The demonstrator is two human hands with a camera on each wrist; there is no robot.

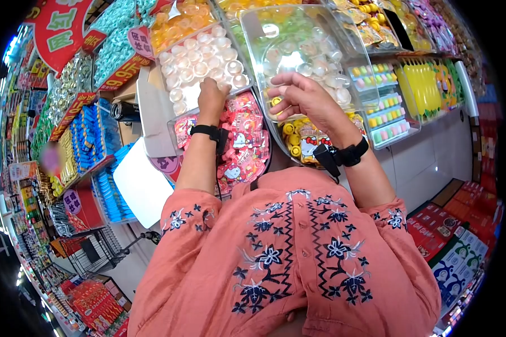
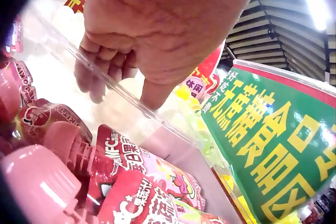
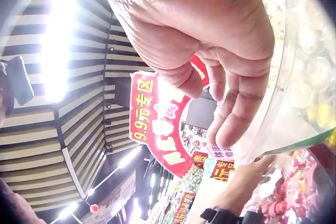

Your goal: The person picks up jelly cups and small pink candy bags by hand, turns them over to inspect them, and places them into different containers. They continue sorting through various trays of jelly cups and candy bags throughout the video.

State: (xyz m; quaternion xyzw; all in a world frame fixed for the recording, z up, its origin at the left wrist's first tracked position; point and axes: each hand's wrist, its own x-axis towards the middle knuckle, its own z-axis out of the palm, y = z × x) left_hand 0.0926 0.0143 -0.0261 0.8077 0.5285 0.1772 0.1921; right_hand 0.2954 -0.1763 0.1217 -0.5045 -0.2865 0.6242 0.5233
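Note:
My left hand [image 1: 212, 101] reaches down over the front of a bin of pale, round jelly cups [image 1: 199, 53]. In the left wrist view its thumb and bent fingers point down past a clear bin edge [image 2: 113, 85], with blurred white behind; I cannot tell whether they hold a cup. Pink spouted pouches [image 1: 244, 140] lie just below that hand. My right hand [image 1: 309, 101] hovers at the front of a clear plastic lid [image 1: 250, 33], fingers loosely bent and nothing between them. Below it sit yellow-capped pouches [image 1: 309, 143].
Marshmallow-like sweets in clear packs [image 1: 388, 118] stand to the right, beside yellow packets [image 1: 419, 90]. Blue-wrapped sweets [image 1: 87, 140] fill a bin at left. A shopping cart [image 1: 93, 250] stands lower left, and red boxes [image 1: 433, 227] are stacked lower right.

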